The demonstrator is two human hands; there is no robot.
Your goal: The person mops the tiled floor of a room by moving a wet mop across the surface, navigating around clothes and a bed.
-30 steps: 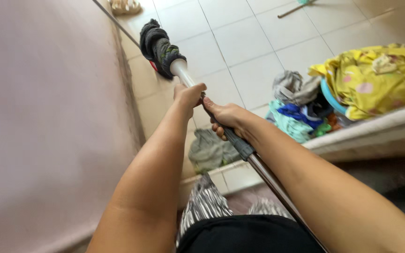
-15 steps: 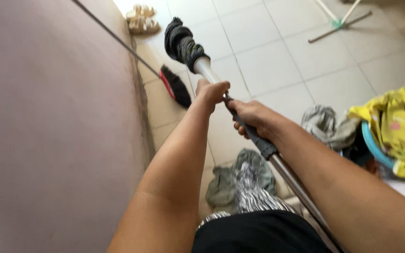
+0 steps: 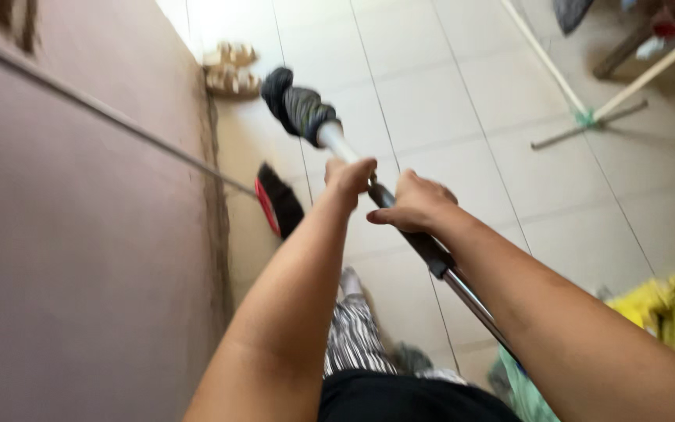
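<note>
Far left of the hands, a brown wall (image 3: 80, 258) fills the side of the view, and a thin rod (image 3: 119, 129) slants down across it toward a broom (image 3: 275, 205), red base and dark bristles, which sits on the floor just left of and below the left hand. Above that, up by the wall's foot, a pair of tan sandals (image 3: 230, 69) lies well beyond the hands.

Now the left hand (image 3: 349, 178): fist closed round the pole (image 3: 400, 215), knuckles up, gripping where the pale upper part meets the dark sleeve. Past that fist the pole runs on, up and left, to a dark grey cloth (image 3: 298, 109) bunched round its far end, held above the pale tiled floor (image 3: 447, 101).

Just right of it, nearly touching, the right hand (image 3: 416, 205): fingers curled over the pole from above, thumb tucked under, holding it too. Below the right hand the pole turns to bare metal and slants down along the right forearm, out of sight near the person's body.

Beneath both arms, a striped cloth (image 3: 353, 336) and a black garment (image 3: 400, 398) close to the body.

Right of the hands, well apart, crossed white sticks (image 3: 587, 117) lie on the tiles, tied with a green bit. Lower right, a yellow fabric (image 3: 666, 305) at the edge, blurred.
</note>
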